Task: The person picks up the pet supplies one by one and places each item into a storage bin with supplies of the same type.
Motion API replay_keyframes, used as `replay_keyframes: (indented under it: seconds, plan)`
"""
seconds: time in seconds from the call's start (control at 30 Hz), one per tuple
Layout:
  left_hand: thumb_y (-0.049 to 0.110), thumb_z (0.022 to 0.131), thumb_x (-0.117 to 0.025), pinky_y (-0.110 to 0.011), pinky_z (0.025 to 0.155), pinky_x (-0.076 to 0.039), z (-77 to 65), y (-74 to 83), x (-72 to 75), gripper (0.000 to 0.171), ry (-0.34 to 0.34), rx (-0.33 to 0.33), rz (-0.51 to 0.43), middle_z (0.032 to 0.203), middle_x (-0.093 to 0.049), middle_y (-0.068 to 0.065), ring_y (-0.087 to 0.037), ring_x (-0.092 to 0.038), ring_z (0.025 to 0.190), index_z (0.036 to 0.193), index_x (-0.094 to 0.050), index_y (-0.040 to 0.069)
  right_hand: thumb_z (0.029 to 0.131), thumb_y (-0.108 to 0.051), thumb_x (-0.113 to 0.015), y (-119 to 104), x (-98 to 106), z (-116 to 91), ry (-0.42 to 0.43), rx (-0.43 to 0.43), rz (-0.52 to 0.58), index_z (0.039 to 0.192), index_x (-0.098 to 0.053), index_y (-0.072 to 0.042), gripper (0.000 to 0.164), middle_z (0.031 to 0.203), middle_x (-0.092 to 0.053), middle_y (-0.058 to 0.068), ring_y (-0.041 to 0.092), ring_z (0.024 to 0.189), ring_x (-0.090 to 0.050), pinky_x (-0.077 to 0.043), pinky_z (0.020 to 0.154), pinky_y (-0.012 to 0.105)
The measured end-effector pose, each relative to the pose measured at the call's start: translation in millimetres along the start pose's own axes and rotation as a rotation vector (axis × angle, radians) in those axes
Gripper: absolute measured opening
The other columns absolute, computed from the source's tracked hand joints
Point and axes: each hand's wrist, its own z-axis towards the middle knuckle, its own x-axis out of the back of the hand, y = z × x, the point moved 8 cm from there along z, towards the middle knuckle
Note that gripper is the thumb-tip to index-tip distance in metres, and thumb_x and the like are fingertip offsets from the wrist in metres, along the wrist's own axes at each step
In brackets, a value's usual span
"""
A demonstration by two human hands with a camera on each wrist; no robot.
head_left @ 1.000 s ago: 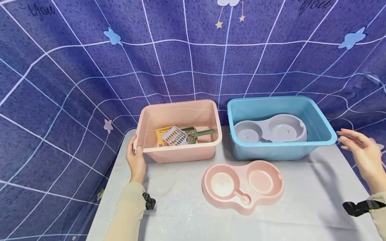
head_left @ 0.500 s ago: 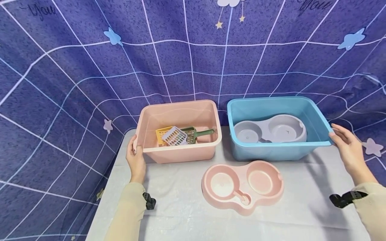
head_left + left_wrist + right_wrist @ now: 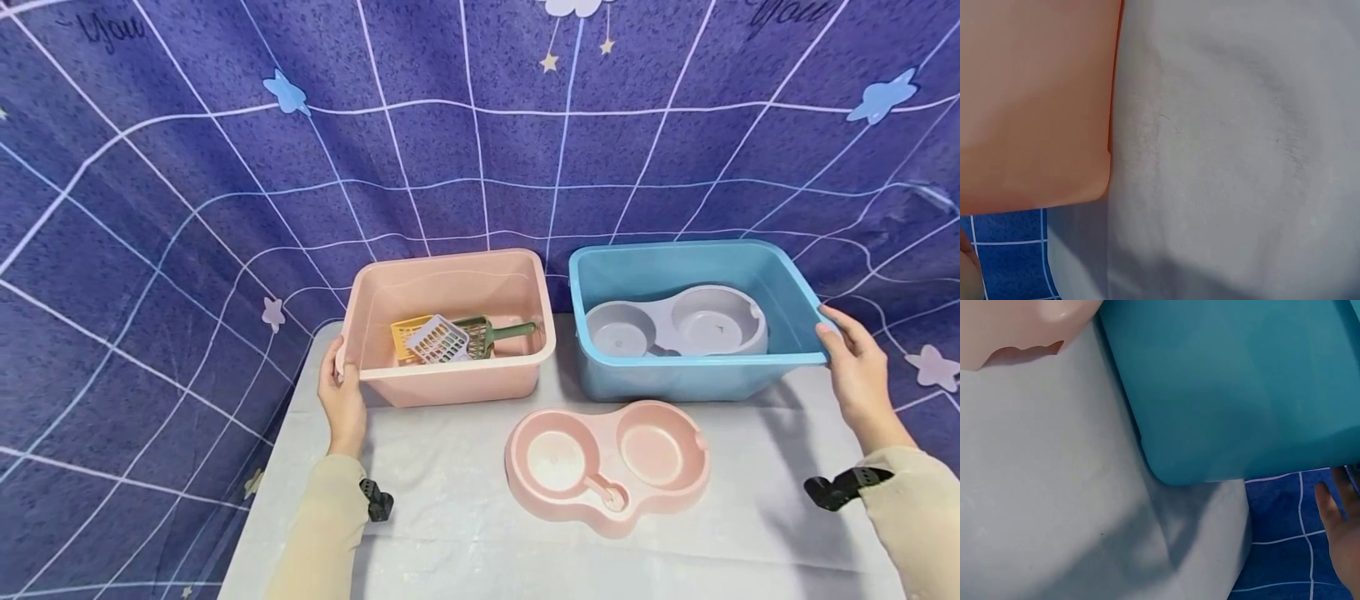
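At the left corner of a pink plastic bin (image 3: 450,389), my left hand (image 3: 343,408) grips the rim, thumb toward the front. Litter scoops lie inside: a yellow one (image 3: 401,340), a pale lavender one (image 3: 441,339) and a dark green one (image 3: 513,331). My right hand (image 3: 861,379) holds the right end of a blue bin's rim (image 3: 802,358); a grey double pet bowl (image 3: 660,321) sits in that bin. The wrist views show the bins' outer walls, pink (image 3: 1035,106) and blue (image 3: 1229,394), with a little of each hand at the edge.
In front of the bins a pink double pet bowl (image 3: 609,467) lies on the table's white cover (image 3: 435,517). A narrow gap separates the two bins. Behind them and to the left hangs a blue curtain (image 3: 420,150) with grid lines and stars.
My right hand has moved left from beside the blue bin and taken hold of its right rim. My left hand has stayed on the pink bin, and both bins stand where they were.
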Motion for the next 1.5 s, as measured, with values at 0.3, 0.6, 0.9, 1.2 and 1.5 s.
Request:
replay_keyframes:
  seconds: [0.3, 0.6, 0.9, 1.2, 1.5]
  plan:
    - [0.012, 0.101, -0.050, -0.026, 0.101, -0.045, -4.7, 11.7, -3.4, 0.046, -0.030, -0.011, 0.075, 0.151, -0.043, -0.009, -0.020, -0.045, 0.129, 0.146, -0.046, 0.005, 0.099, -0.010, -0.059, 1.6, 2.1, -0.2, 0.057, 0.016, 0.065, 0.131, -0.066, -0.014, 0.033, 0.102, -0.067, -0.015, 0.000, 0.090, -0.059, -0.047, 0.072, 0.005]
    - [0.027, 0.105, -0.049, -0.036, 0.111, -0.037, 2.8, -4.8, 3.2, 0.049, -0.032, 0.001, 0.179, 0.154, -0.039, -0.006, -0.022, -0.037, 0.137, 0.150, -0.042, 0.012, 0.098, -0.010, -0.062, 4.9, 0.5, 2.1, 0.053, 0.005, 0.032, 0.132, -0.066, -0.015, 0.035, 0.099, -0.069, -0.018, -0.002, 0.087, -0.060, -0.046, 0.072, 0.004]
    - [0.024, 0.107, -0.040, -0.025, 0.116, -0.025, 6.7, -1.3, 1.5, 0.051, -0.063, 0.003, 0.073, 0.158, -0.032, -0.010, -0.019, -0.028, 0.145, 0.155, -0.030, 0.008, 0.096, -0.004, -0.062, 9.6, -1.6, 3.5, 0.050, 0.013, 0.200, 0.128, -0.067, -0.010, 0.033, 0.101, -0.072, -0.009, 0.002, 0.086, -0.063, -0.050, 0.071, 0.008]
    - [0.024, 0.105, -0.047, -0.024, 0.112, -0.033, -2.4, 9.3, 6.8, 0.057, -0.132, 0.043, 0.082, 0.158, -0.030, -0.009, -0.019, -0.031, 0.142, 0.157, -0.027, 0.012, 0.097, -0.008, -0.063, 7.6, 1.5, 4.0, 0.066, 0.004, 0.103, 0.129, -0.067, -0.013, 0.033, 0.100, -0.070, -0.014, 0.000, 0.086, -0.061, -0.049, 0.070, 0.006]
    - [0.030, 0.104, -0.050, -0.022, 0.111, -0.033, -14.2, 0.2, 24.9, 0.056, -0.122, -0.003, 0.224, 0.154, -0.038, -0.007, -0.022, -0.034, 0.140, 0.155, -0.033, 0.014, 0.097, -0.009, -0.063, 9.3, 3.3, 4.1, 0.072, 0.008, 0.067, 0.129, -0.067, -0.015, 0.033, 0.100, -0.069, -0.015, -0.001, 0.087, -0.061, -0.048, 0.070, 0.005]
